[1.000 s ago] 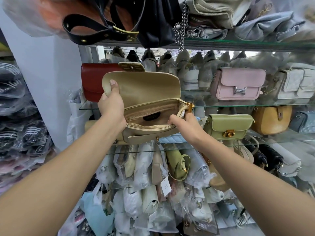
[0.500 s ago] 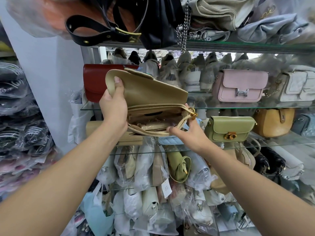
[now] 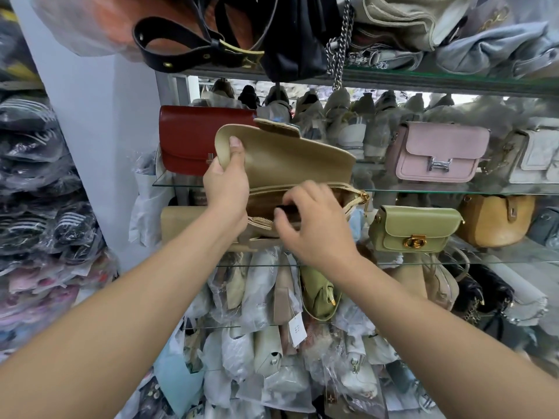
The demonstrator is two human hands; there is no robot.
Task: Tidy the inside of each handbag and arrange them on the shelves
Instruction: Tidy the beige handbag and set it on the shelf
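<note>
The right hand [image 3: 314, 225] is moving to the middle of the handbag [image 3: 287, 164], its fingers curling over the open mouth; I cannot tell whether they are pinching anything. The left hand [image 3: 227, 182] is gripping the flap, holding the handbag in the air before the glass shelf [image 3: 453, 192]. The inside is probably being checked now. Half a second ago the right hand was holding the edge near the zip pull [image 3: 365, 197].

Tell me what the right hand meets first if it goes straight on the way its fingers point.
Probably the brown lining inside the beige handbag: the right hand sits at its unzipped mouth, fingers curled toward the inside. Depth inside the bag is unclear.
</note>
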